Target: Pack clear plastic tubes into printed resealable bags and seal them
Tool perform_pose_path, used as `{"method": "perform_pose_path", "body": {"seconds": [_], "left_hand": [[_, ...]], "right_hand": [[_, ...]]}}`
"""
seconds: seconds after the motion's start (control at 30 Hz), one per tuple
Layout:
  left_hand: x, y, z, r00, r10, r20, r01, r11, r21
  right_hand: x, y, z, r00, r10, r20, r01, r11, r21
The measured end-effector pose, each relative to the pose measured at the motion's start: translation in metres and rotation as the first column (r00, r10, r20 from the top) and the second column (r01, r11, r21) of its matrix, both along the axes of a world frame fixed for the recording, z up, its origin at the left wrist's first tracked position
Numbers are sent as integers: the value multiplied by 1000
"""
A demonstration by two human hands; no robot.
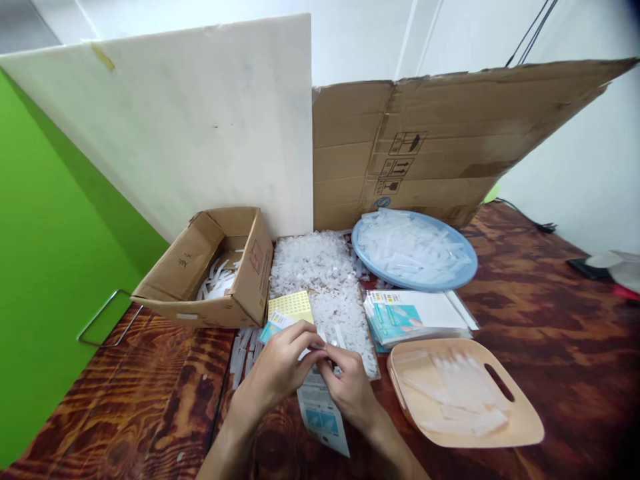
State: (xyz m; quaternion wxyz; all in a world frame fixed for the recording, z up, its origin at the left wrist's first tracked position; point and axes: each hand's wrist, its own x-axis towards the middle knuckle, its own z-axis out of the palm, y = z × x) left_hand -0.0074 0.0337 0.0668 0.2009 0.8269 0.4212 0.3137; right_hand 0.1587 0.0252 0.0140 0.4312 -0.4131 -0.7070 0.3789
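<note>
My left hand point(286, 360) and my right hand point(351, 387) meet at the fingertips in the middle, both closed in a pinch. Whatever they hold between them is small and mostly hidden by the fingers. A translucent strip point(340, 335) shows just beyond the right fingers. Below the hands lies a printed white and teal card point(323, 415), partly covered by them. Behind my left hand are a yellow sheet of small dots point(291, 307) and a teal and white printed packet point(276, 325). Beyond the hands spreads a heap of small clear plastic pieces point(320, 263).
An open cardboard box point(255, 267) with white paper scraps stands left. On the right are a blue tray point(467, 267) of translucent strips, a stack of printed packets point(400, 317) and a beige tray point(525, 423) holding more strips. White and cardboard panels point(345, 147) rise behind.
</note>
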Motion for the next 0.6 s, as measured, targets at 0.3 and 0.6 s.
{"method": "perform_pose_path", "body": {"seconds": [0.3,0.6], "left_hand": [[7,-2,-2,986,63,157,-50,995,-85],[-91,43,63,624,593,509,-751,636,178]], "right_hand": [[-1,0,3,1000,0,19,0,1000,-14],[13,3,5,987,-107,-123,98,993,-71]]}}
